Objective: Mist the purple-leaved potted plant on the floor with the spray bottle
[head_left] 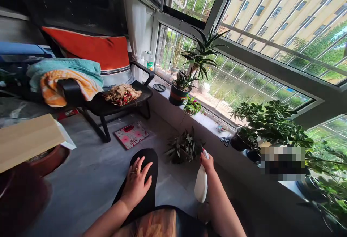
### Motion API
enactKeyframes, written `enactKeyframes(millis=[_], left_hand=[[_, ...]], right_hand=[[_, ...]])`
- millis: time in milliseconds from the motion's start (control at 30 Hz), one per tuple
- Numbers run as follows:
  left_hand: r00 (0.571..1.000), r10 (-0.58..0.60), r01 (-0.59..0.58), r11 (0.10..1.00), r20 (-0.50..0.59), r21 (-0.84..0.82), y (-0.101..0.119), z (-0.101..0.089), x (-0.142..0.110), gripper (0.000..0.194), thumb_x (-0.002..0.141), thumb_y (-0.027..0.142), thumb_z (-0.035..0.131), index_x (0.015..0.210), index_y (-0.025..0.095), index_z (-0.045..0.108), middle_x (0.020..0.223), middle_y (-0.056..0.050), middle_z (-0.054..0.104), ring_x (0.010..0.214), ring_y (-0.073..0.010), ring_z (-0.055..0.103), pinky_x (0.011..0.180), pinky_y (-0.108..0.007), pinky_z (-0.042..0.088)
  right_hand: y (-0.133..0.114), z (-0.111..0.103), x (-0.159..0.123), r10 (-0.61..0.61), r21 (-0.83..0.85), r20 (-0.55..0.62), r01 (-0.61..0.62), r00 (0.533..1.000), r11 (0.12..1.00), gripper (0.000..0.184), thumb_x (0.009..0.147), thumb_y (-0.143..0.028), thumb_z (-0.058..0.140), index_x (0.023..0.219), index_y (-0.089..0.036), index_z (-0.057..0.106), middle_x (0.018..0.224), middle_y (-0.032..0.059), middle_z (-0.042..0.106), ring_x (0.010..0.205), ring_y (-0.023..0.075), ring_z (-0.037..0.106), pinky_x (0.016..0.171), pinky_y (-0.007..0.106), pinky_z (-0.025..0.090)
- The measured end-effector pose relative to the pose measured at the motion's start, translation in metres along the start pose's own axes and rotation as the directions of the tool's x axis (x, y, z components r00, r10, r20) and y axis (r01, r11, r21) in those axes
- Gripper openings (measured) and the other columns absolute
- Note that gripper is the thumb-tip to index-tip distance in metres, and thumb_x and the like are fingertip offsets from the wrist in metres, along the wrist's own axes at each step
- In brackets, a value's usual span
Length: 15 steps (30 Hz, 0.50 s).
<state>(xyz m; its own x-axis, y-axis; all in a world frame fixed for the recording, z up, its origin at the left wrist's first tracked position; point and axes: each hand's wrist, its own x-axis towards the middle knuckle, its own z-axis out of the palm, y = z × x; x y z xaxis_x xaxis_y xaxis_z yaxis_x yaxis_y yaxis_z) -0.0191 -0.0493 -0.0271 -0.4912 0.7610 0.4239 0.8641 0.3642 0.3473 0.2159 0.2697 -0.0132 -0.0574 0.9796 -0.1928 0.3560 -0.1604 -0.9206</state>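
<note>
Gripped around its neck by the curled fingers of the right hand (207, 163), a white spray bottle (201, 182) is held with its body hanging down and its red-tipped head turned towards a leafy floor plant (187, 144). Whether the trigger is pressed cannot be told. The left hand (138, 182) is rested on a black-clad knee (150, 161), fingers spread, with nothing held; a ring is worn on it.

The spraying of the floor plant appears to be in hand, the bottle's head being set near the leaves. For that, the aim would need to be steadied and the trigger squeezed; no mist can be made out.

Beneath, a grey floor (89, 172) is seen, with a pink flowered panel (132, 135) laid on it. Beyond that, a black armchair (143, 92) is loaded with a reddish dried heap (123, 94), towels (67, 70) and an orange cushion (92, 50). Along the windowsill (208, 121), a spiky potted plant (202, 54), scissors (225, 141) and a bushy green plant (279, 121) are ranged beneath barred windows.
</note>
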Motion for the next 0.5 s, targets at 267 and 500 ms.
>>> enactKeyframes(millis=[267, 500], left_hand=[[1.0, -0.015, 0.015, 1.0, 0.01, -0.006, 0.002, 0.0, 0.002, 0.042, 0.091, 0.02, 0.054, 0.132, 0.024, 0.065, 0.155, -0.015, 0.041, 0.148, -0.0373, 0.035, 0.114, -0.058, 0.042], [1.0, -0.003, 0.003, 1.0, 0.016, 0.008, 0.002, -0.001, 0.002, 0.042, 0.091, 0.02, 0.054, 0.132, 0.023, 0.064, 0.155, -0.016, 0.039, 0.147, -0.0371, 0.036, 0.115, -0.058, 0.041]], right_hand=[[0.018, -0.015, -0.001, 0.017, 0.033, -0.068, -0.015, 0.998, 0.999, 0.045, 0.066, -0.05, 0.07, 0.099, -0.018, 0.07, 0.074, 0.006, 0.07, 0.073, 0.0254, 0.071, 0.048, 0.029, 0.056], [0.04, -0.014, -0.021, -0.057, -0.071, 0.017, 0.058, 0.998, 0.996, 0.035, 0.066, -0.056, 0.071, 0.074, -0.023, 0.064, 0.063, 0.0027, 0.062, 0.059, 0.0215, 0.061, 0.047, 0.029, 0.047]])
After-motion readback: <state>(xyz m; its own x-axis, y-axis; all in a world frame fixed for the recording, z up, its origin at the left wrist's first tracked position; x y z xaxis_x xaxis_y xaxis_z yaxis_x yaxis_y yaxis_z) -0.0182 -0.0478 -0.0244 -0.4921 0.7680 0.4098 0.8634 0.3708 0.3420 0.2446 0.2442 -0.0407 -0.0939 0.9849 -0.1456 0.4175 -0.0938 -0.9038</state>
